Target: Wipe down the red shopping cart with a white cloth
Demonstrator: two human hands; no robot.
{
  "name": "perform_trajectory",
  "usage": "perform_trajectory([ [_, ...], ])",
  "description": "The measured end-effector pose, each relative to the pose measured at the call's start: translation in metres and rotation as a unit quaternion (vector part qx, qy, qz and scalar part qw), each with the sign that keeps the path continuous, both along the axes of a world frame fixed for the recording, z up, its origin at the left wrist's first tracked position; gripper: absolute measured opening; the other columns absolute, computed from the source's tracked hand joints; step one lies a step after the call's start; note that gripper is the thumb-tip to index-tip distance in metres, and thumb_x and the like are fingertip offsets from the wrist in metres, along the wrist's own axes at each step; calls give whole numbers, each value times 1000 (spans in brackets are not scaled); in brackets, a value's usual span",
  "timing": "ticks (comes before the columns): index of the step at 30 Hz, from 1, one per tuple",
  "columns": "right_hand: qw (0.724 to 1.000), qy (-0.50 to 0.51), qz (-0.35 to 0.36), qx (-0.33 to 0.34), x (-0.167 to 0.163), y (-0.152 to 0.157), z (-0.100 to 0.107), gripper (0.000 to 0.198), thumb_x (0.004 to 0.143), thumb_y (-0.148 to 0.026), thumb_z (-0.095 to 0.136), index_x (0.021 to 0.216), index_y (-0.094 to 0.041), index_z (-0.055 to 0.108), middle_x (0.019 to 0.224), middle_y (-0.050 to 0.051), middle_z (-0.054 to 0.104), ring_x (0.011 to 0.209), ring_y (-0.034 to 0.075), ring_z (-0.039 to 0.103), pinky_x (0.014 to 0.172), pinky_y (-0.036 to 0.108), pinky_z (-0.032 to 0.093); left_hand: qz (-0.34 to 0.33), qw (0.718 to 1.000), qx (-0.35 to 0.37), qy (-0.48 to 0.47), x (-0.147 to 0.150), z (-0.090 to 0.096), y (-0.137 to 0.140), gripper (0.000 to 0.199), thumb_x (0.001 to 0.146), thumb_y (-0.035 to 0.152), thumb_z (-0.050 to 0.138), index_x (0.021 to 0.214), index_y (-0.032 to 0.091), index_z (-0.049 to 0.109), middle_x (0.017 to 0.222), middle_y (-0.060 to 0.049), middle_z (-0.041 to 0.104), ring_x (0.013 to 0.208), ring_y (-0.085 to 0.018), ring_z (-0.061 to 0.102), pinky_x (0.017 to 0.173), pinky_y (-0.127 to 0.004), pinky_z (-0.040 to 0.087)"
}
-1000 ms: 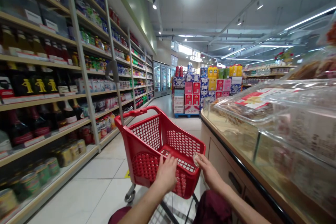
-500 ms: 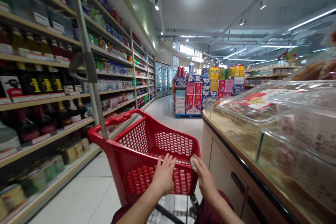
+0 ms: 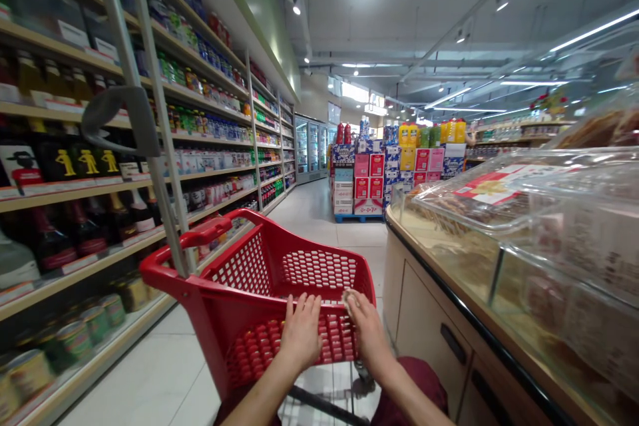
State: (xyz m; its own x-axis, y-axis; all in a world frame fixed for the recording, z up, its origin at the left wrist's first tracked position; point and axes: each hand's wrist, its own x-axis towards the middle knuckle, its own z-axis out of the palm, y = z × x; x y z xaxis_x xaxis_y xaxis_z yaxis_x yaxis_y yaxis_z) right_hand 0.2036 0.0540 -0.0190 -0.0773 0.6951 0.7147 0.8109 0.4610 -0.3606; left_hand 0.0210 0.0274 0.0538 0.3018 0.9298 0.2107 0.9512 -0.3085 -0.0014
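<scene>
Both hands flat on red cart (image 3: 259, 279) rim

Red perforated shopping basket (image 3: 279, 279), upright

Both forearms bare, no sleeves, no watch or rings seen; dark maroon trousers (image 3: 419, 386) at knees

We see the pale tiled floor (image 3: 319, 213) running up the aisle toward 12 o'clock. On it stands our red shopping cart (image 3: 259, 293) at 6 o'clock, and a blue pallet (image 3: 357, 218) with stacked boxes at 12 o'clock. At 9 o'clock the shelves (image 3: 74, 193) carry bottles and cans. At 3 o'clock the bench (image 3: 479, 319) carries clear food containers (image 3: 524, 193).
</scene>
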Motion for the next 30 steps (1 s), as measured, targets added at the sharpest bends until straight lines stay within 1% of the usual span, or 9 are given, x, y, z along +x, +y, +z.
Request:
perform_trajectory([
  [2, 1000, -22, 15, 3, -17, -2, 5, 45, 80, -9, 32, 119, -25, 48, 125, 5, 48, 116, 20, 42, 94, 40, 37, -7, 1000, -12, 10, 3, 0, -2, 70, 63, 30, 40, 130, 14, 29, 136, -7, 33, 127, -25, 22, 105, -49, 3],
  [4, 999, -32, 9, -6, -19, -3, 11, 43, 80, -10, 33, 117, -24, 50, 121, 6, 51, 112, 20, 45, 93, 41, 37, -15, 999, -23, 20, 0, 3, -3, 70, 63, 30, 41, 131, 15, 28, 137, -6, 32, 128, -23, 20, 106, -47, 4],
  [9, 996, -39, 27, -71, 18, -5, 25, 33, 81, -17, 37, 106, -23, 58, 101, 5, 60, 92, 18, 55, 80, 28, 43, 67, 997, 21, 15, -32, 14, -1, 60, 68, 25, 37, 126, 11, 36, 131, -10, 39, 125, -24, 27, 105, -46, 9],
  [12, 994, -55, 38, -88, 33, -2, 30, 30, 82, -20, 37, 101, -22, 60, 92, 5, 61, 86, 17, 55, 77, 26, 42, 66, 997, 44, 14, -42, 12, -2, 58, 68, 22, 36, 125, 11, 37, 132, -10, 39, 126, -23, 25, 105, -45, 9],
  [16, 994, -63, 30, -87, 42, 10, 31, 32, 82, -21, 34, 103, -21, 59, 94, 6, 59, 86, 18, 55, 78, 28, 42, 56, 997, 55, 12, -45, 11, -1, 59, 69, 24, 36, 127, 12, 36, 134, -9, 36, 127, -22, 22, 105, -46, 7],
  [21, 994, -53, -5, -100, 62, 26, 27, 33, 80, -22, 35, 102, -23, 60, 93, 4, 59, 85, 17, 56, 75, 26, 44, 86, 994, 72, 20, -63, 25, 5, 60, 69, 25, 39, 127, 10, 35, 134, -11, 35, 127, -25, 21, 104, -50, 4],
  [26, 990, -51, -92, -96, 84, 26, 15, 42, 72, -10, 35, 105, -21, 59, 107, 7, 57, 96, 19, 54, 82, 29, 42, 53, 995, 76, 22, -58, 28, 7, 60, 70, 26, 40, 128, 12, 33, 135, -10, 34, 128, -24, 18, 105, -49, 3],
  [28, 990, -42, -112, -68, 76, 21, 12, 47, 69, -5, 32, 106, -18, 58, 113, 8, 55, 102, 20, 51, 87, 32, 40, 57, 995, 75, 21, -47, 25, 6, 60, 71, 28, 40, 128, 11, 34, 135, -10, 34, 128, -25, 18, 105, -49, 4],
  [30, 995, -23, -95, -27, 52, 15, 12, 51, 68, -1, 30, 109, -17, 56, 117, 9, 52, 109, 19, 47, 91, 34, 38, 59, 995, 73, 21, -37, 24, 3, 60, 71, 28, 40, 128, 11, 34, 135, -10, 35, 128, -26, 18, 105, -49, 6],
])
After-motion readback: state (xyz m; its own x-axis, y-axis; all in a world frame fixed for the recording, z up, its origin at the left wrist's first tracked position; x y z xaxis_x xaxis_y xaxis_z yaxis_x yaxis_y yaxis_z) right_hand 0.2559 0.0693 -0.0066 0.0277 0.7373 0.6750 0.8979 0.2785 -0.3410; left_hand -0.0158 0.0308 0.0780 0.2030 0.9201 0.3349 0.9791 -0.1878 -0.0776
